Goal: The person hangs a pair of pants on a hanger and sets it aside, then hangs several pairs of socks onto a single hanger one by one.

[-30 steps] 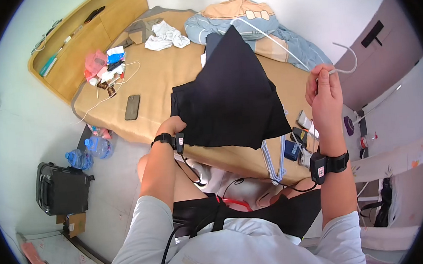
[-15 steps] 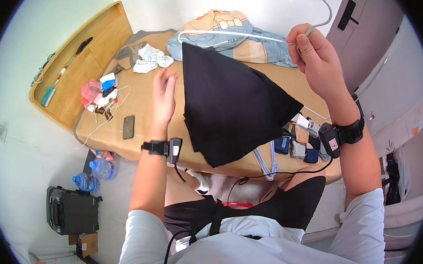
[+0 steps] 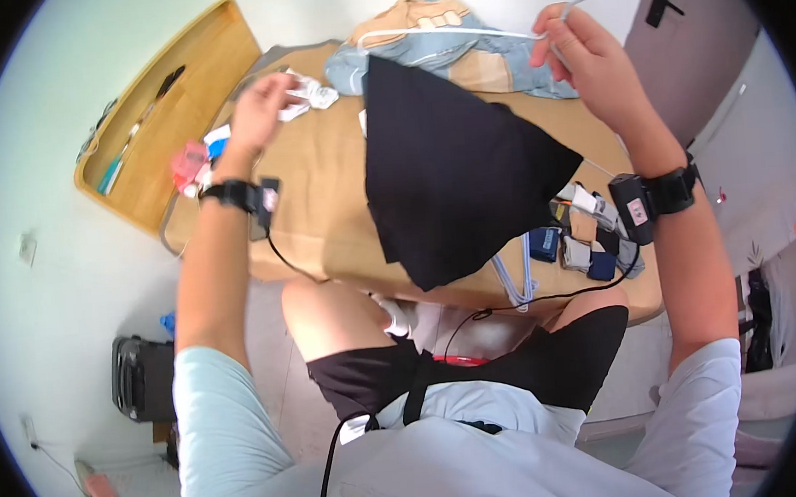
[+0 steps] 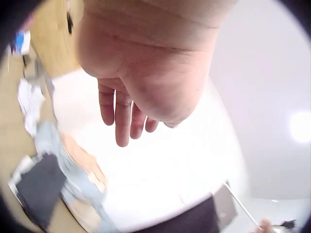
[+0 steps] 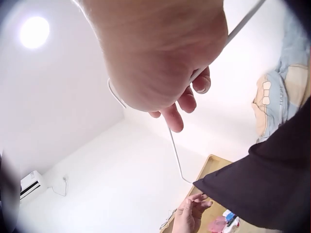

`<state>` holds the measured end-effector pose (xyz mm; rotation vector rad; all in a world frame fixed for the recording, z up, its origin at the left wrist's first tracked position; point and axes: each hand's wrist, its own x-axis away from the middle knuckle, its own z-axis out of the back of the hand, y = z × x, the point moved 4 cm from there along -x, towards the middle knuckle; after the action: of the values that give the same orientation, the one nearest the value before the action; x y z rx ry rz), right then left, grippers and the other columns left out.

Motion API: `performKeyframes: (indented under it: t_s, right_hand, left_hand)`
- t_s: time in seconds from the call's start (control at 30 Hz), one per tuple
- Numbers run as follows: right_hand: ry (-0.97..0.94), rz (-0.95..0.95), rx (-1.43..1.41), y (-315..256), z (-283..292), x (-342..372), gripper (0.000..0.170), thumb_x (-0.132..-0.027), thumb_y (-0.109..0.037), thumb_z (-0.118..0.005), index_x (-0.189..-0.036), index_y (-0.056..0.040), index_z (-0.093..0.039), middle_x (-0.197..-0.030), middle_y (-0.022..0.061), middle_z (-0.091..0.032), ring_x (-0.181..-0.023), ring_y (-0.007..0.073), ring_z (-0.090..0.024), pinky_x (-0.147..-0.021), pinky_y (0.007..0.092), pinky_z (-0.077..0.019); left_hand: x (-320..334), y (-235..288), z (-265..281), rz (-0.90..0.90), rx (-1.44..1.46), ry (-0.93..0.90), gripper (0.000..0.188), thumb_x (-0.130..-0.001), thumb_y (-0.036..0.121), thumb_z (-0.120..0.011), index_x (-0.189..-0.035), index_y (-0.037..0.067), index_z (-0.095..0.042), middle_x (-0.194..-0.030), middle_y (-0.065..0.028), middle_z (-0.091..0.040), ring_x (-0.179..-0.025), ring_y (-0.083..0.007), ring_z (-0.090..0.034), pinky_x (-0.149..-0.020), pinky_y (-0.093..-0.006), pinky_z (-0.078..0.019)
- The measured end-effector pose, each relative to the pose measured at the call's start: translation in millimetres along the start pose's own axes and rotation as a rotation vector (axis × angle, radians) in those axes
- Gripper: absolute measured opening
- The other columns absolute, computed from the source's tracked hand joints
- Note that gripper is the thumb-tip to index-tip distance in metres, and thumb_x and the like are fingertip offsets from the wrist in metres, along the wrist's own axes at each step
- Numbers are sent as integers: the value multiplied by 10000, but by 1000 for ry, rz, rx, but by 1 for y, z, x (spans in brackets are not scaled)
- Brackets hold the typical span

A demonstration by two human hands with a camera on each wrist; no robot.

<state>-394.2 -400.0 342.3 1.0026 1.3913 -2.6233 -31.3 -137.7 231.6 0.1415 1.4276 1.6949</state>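
Black garment (image 3: 467, 174) on white clothes hanger (image 3: 447, 30), frame centre.
Right hand (image 3: 587, 50), upper right, grips the hanger; left hand (image 3: 259, 115), upper left, is free, fingers relaxed.

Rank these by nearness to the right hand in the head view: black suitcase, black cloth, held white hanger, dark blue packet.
From the right hand:
1. White hanger: gripped in it.
2. Black cloth: hanging from the hanger, to the left.
3. Dark blue packet: on the bed's near right part.
4. Black suitcase: far left, on the floor.
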Motion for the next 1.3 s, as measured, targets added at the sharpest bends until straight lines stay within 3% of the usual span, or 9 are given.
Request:
performKeyframes:
  t_s: [0.23,0.3,0.4,0.6,0.73,0.87,1.07,1.2,1.3]
  right_hand:
    - [43,-74,63,23,10,20,220,-1065,-248,-445,-1071,-88,-597,-835,-4,-664,-654,33,-460,-581,191,-377]
    - [10,-52,27,31,11,25,214,-1070,-243,-433,-1067,-100,-592,-838,-10,-665,-656,29,-461,-580,188,-378]
    - [3,-84,11,26,13,26,206,-1072,-234,-424,-1064,-111,-588,-843,-12,-662,-650,28,-451,-586,185,-375]
    - [-23,28,-27,-36,35,-20,202,-1066,-243,-439,-1062,-104,-585,-801,4,-649,-624,29,-405,-556,186,-340]
    - [-71,48,46,-92,29,-33,204,-1056,-229,-450,-1053,-89,-599,-788,20,-652,-619,31,-382,-571,182,-341]
    - [-86,42,81,-112,30,-46,195,-1042,-200,-457,-1051,-78,-609,-788,23,-664,-603,31,-378,-575,184,-350]
    - [-205,118,45,-114,41,-66,212,-1037,-179,-445,-1059,-62,-620,-764,9,-661,-594,36,-392,-580,196,-365]
    - [-173,18,33,-100,44,-50,168,-1028,-162,-490,-1078,-63,-616,-821,29,-683,-653,53,-485,-611,193,-394]
    - [275,227,336,-103,64,-35,183,-984,-171,-577,-1022,-1,-633,-837,29,-679,-802,90,-599,-715,219,-478]
  left_hand:
    - [94,-79,348,303,-737,636,403,-1013,312,-500,-1122,-46,-650,-1053,-142,-710,-897,-193,-693,-781,-306,-538]
    - [136,-25,353,264,-567,793,403,-988,344,-530,-1107,-23,-645,-995,-89,-703,-825,-153,-657,-737,-286,-503]
    - [156,64,280,222,-315,817,338,-998,295,-533,-1111,-9,-626,-1018,-82,-684,-817,-119,-630,-738,-255,-480]
    - [133,178,78,33,-54,149,309,-1017,143,-515,-1277,-24,-528,-1173,-99,-633,-1048,-187,-638,-937,-314,-487]
    - [94,210,5,-154,49,79,370,-1006,135,-509,-1341,-19,-483,-1268,-135,-591,-1165,-236,-591,-1018,-369,-454]
    - [69,272,-41,-567,-556,199,462,-894,168,-684,-1305,10,-545,-1233,-145,-637,-1171,-232,-602,-1011,-370,-457]
    - [23,264,-79,-262,-556,-170,303,-937,338,-638,-985,41,-678,-788,-132,-686,-743,-330,-651,-683,-389,-503]
    - [29,244,-98,-126,-474,-220,317,-1031,236,-503,-848,-3,-603,-647,-84,-593,-630,-172,-564,-634,-305,-464]
    - [31,229,-97,-29,-390,-206,351,-1049,223,-470,-798,0,-574,-664,-53,-600,-630,-134,-554,-622,-286,-459]
